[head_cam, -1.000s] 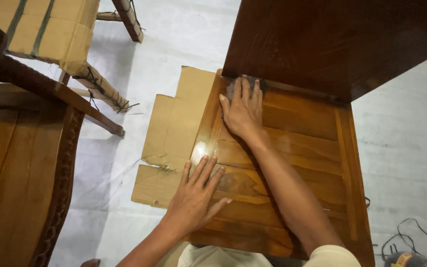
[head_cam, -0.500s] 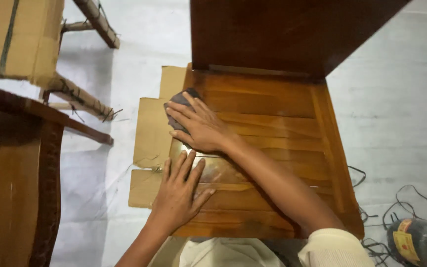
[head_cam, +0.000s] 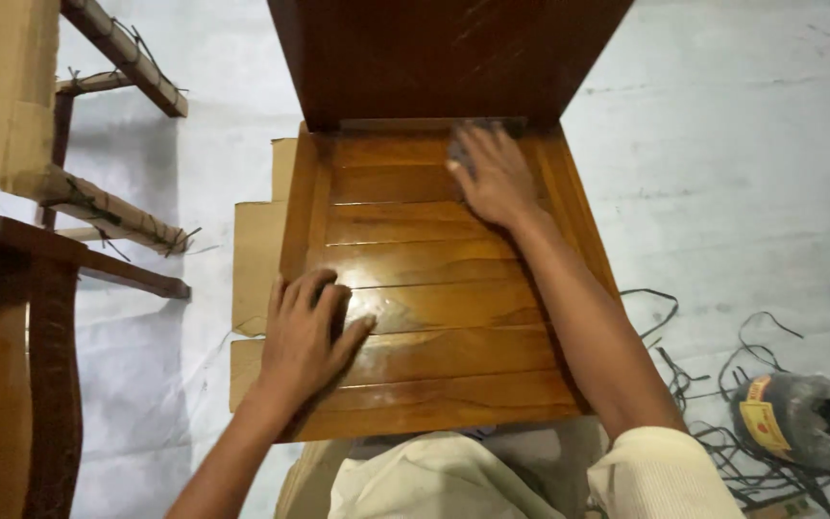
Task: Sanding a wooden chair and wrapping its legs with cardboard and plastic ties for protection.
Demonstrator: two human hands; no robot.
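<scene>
A glossy slatted wooden panel (head_cam: 434, 288) lies flat in front of me, joined at its far edge to a darker upright wooden board (head_cam: 434, 58). My right hand (head_cam: 494, 178) presses a dark grey cloth (head_cam: 463, 144) against the panel's far right corner, by the upright board. My left hand (head_cam: 305, 336) rests palm down on the panel's near left part, fingers slightly curled, holding nothing.
Flattened cardboard (head_cam: 256, 259) lies under the panel's left side on a white floor sheet (head_cam: 722, 173). Wrapped furniture legs (head_cam: 108, 207) and a dark wooden piece (head_cam: 12, 365) stand at left. A plastic-wrapped roll (head_cam: 799, 418) with loose black straps (head_cam: 694, 384) lies at right.
My right hand has carried the cloth from the panel's left edge across to the far right corner. My left hand has stayed on the near left, its fingers now more curled.
</scene>
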